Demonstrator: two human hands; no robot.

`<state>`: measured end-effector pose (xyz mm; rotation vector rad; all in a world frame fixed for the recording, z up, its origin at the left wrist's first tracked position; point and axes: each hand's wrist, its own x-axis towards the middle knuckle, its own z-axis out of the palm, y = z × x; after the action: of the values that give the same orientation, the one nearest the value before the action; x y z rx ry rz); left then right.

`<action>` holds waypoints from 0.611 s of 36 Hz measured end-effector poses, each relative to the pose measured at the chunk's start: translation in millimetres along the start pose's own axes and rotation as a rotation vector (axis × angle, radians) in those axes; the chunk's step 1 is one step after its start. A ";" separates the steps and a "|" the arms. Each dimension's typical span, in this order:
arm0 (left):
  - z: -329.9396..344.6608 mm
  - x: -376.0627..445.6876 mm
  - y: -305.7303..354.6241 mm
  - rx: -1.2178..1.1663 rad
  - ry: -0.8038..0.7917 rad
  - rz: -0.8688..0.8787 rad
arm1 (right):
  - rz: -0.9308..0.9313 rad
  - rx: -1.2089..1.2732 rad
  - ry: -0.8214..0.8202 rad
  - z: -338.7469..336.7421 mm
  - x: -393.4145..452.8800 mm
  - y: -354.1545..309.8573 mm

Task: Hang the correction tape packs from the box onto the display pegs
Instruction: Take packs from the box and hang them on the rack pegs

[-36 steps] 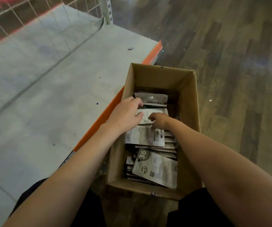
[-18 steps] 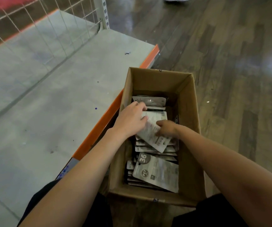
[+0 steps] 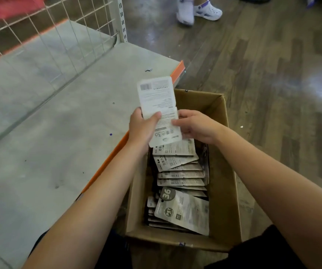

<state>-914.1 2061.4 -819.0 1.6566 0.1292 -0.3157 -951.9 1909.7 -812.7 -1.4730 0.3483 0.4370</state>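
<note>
An open cardboard box point(image 3: 226, 171) stands on the floor against the shelf edge, filled with several grey-white correction tape packs point(image 3: 181, 208). My left hand point(image 3: 141, 127) grips a small stack of packs point(image 3: 158, 100) lifted above the box's far end, printed backs facing me. My right hand point(image 3: 195, 125) pinches the lower pack of that stack at its right edge. No display pegs are visible in this view.
A grey shelf deck point(image 3: 59, 133) with an orange front edge point(image 3: 109, 162) lies to the left, backed by a white wire grid panel point(image 3: 59, 35) and a slotted upright point(image 3: 121, 18). Another person's white shoes point(image 3: 197, 10) stand on the wooden floor beyond.
Both hands have risen out of the box with a few packs; before, they were sorting packs down inside it. The view has tilted up, showing the shoes.
</note>
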 end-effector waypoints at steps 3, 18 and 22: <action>-16.3 5.3 3.4 0.045 0.077 -0.011 | 0.038 -0.304 0.141 -0.9 17.7 14.5; -39.6 -0.4 7.6 0.150 -0.010 -0.045 | 0.267 -1.329 0.148 -30.2 93.2 110.9; -35.9 0.6 8.4 0.179 -0.028 -0.028 | 0.266 -1.418 0.080 -29.9 96.9 111.3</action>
<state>-906.6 2095.8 -808.2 1.8282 0.1050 -0.3805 -920.0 1891.6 -958.7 -2.8382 0.2901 0.9361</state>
